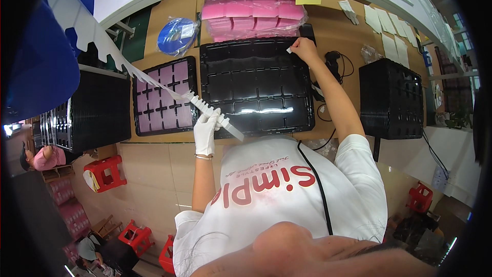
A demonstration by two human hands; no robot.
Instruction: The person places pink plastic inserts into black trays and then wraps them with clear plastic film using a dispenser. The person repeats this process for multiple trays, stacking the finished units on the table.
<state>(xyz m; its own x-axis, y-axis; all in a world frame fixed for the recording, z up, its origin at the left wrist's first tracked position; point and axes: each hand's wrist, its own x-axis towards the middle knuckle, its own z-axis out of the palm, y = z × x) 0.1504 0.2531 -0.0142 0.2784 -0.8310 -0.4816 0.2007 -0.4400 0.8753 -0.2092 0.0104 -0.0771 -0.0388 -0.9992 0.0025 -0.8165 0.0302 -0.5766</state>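
Note:
My left hand (206, 129), in a white glove, is closed on a long white strip (177, 94) with notched, comb-like edges. The strip slants down from the upper left, and its loose end hangs past my fingers. My bare right hand (305, 50) pinches a small white tab (290, 49) over the far right corner of a shiny black plastic tray (241, 53). Molded compartments divide this tray, and light glares off its near part. Just left of it lies another black tray (192, 72) with pink foam pieces (163, 95) in its compartments.
Pink foam blocks (251, 12) in clear plastic stand behind the tray, beside a wrapped blue roll (177, 36). Black tray stacks rise at left (105, 108) and right (391, 100). A black cable (328, 146) hangs near my right arm. Red stools (105, 173) and other people are at left.

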